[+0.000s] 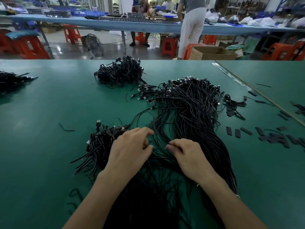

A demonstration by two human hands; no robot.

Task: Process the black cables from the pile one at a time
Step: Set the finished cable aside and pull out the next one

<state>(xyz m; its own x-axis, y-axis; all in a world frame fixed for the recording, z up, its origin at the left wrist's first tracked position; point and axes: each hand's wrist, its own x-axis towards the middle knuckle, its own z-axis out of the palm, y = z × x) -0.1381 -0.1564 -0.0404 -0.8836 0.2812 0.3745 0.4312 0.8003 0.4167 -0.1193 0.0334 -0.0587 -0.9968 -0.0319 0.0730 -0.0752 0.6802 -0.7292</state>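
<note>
A large pile of long black cables (194, 109) with USB plugs at the far end stretches down the green table (49, 104) toward me. A smaller bundle of black cables (100, 144) lies left of my hands. My left hand (130, 149) hovers over the near strands with fingers loosely curled, and whether it holds a strand is unclear. My right hand (186, 154) is beside it, thumb and forefinger pinching a thin black cable (158, 141) from the pile.
Another cable heap (120, 71) sits at the back centre and one more cable heap (11, 81) at the far left edge. Short black sleeve pieces (267, 134) are scattered to the right. A person (191, 23) stands at a far bench among red stools.
</note>
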